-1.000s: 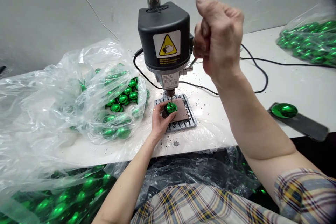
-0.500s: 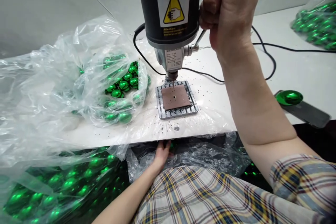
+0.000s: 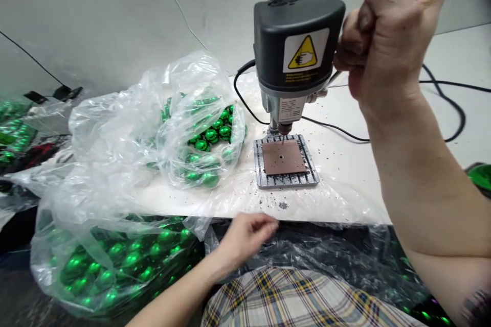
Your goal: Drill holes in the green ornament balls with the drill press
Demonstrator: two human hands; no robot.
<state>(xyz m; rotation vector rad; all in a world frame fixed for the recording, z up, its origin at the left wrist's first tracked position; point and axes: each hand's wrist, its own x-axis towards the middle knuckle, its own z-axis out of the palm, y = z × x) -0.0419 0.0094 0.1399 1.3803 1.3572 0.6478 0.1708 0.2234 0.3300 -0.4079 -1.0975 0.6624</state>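
Observation:
My right hand (image 3: 387, 41) is closed in a fist around the thin metal lever (image 3: 333, 77) on the right side of a small black bench drill (image 3: 299, 46). The drill bit (image 3: 283, 136) hangs just above a brown pad with a hole, which lies on the ribbed metal base plate (image 3: 261, 168). Nothing sits on the pad. My left hand (image 3: 245, 235) is below the white table's front edge (image 3: 307, 214), over my lap. Its fingers are curled together and I see nothing in them.
A clear plastic bag of shiny green balls (image 3: 199, 127) lies on the table left of the drill. A second bag of green balls (image 3: 115, 260) hangs below the table at the left. A black cable (image 3: 441, 97) loops behind the drill. Dark shavings dot the table.
A green ball that my left hand held on the pad one second ago is gone. That hand dropped under the table edge and has now come back up just below it.

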